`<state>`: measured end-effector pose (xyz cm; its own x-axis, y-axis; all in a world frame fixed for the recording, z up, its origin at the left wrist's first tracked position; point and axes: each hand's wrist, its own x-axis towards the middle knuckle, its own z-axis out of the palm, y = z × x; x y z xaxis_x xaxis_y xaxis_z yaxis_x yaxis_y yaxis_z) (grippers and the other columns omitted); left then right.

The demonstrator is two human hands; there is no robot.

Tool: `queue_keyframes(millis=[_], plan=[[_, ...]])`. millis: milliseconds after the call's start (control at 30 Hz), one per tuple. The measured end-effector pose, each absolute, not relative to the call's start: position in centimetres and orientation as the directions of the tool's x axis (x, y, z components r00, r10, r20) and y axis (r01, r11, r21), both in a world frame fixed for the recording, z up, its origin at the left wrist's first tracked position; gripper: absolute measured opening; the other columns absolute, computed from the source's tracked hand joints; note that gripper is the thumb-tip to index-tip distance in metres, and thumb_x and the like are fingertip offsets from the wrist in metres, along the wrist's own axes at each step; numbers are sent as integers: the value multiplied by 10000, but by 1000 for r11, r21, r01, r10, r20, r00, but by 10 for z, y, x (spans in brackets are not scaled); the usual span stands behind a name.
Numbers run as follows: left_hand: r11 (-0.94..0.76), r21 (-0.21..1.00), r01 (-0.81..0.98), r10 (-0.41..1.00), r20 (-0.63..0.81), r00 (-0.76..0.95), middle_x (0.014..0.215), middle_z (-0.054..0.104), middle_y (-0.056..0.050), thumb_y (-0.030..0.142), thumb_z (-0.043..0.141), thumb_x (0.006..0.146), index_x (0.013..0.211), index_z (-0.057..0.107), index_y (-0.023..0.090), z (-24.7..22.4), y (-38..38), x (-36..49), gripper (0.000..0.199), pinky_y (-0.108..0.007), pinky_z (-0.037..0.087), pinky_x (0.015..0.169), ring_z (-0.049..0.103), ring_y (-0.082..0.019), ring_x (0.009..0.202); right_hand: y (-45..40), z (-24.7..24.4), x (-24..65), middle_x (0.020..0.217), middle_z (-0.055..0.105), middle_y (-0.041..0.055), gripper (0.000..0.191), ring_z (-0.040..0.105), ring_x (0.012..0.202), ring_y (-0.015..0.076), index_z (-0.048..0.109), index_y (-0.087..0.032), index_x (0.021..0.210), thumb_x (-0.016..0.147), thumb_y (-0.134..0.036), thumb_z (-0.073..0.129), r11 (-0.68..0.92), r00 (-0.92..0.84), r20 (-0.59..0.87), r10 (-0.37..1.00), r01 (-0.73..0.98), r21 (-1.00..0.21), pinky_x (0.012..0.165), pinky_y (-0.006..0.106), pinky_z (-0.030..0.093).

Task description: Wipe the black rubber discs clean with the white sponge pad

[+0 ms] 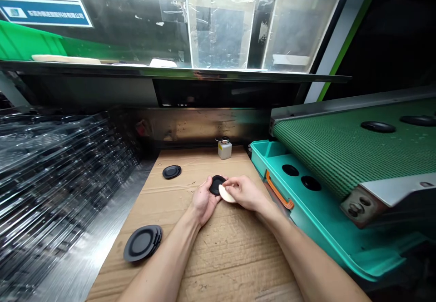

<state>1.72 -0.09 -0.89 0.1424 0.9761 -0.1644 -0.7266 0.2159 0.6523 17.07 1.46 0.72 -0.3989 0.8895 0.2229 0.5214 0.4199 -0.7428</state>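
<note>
Cardboard tops the worktop (238,252), a small bottle (225,150) near its far right corner. Around mid-board, the left hand's (203,200) fingers clamp a black disc (216,185); the right hand's (244,191) pinch a pale pad (226,195) overlapping it. Dark plates (141,243) lie by the near left edge.

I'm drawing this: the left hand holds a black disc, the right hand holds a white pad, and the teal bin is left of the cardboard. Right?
Not quite: the head view shows the teal bin right of the cardboard. The left hand does hold a black disc, the right hand a white pad.
</note>
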Motion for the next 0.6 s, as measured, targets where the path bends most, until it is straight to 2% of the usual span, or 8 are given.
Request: queue_keyframes(millis=[100,167,267,333,433,600], plan=[[196,671,-715,979,-178,101,1060,680,-173,255,460,935,998,636,86,-9,0,19,251,-430,524,911,642,-256,1017,10,10,162,1050,703,42,297,637,965,189,671,-247,1124,919,-293,460,446,-273,362,891,667,-596,861,281,452],[183,663,-726,979,-188,76,1020,689,-164,240,448,939,964,639,88,-10,2,19,246,-401,532,903,650,-240,993,5,10,151,1093,684,49,320,629,983,188,613,-255,1203,944,-314,435,472,-281,407,869,718,-512,868,276,441],[186,630,-754,975,-210,65,990,694,-165,233,416,947,907,642,87,-11,2,17,273,-376,542,890,660,-227,956,0,11,140,1036,686,43,318,642,903,194,580,-282,1208,965,-388,404,473,-341,360,869,785,-399,791,277,442],[205,628,-751,973,-216,85,1024,692,-164,243,396,954,957,643,86,-11,2,17,293,-399,546,882,659,-233,965,1,12,139,980,688,55,335,647,843,207,565,-283,1210,979,-415,361,384,-277,323,905,858,-340,735,289,432],[220,647,-730,972,-210,106,1077,686,-163,254,389,959,1040,636,86,-11,2,18,310,-429,541,891,646,-247,1015,4,14,139,973,686,87,367,648,829,223,519,-254,1264,992,-397,317,241,-133,330,935,919,-313,705,300,411],[209,610,-764,972,-215,95,1062,690,-171,266,408,954,971,652,79,-10,2,19,307,-382,524,931,643,-243,1034,-3,11,132,953,695,58,356,648,786,211,527,-287,1228,986,-434,311,334,-242,303,922,893,-301,674,290,394]])
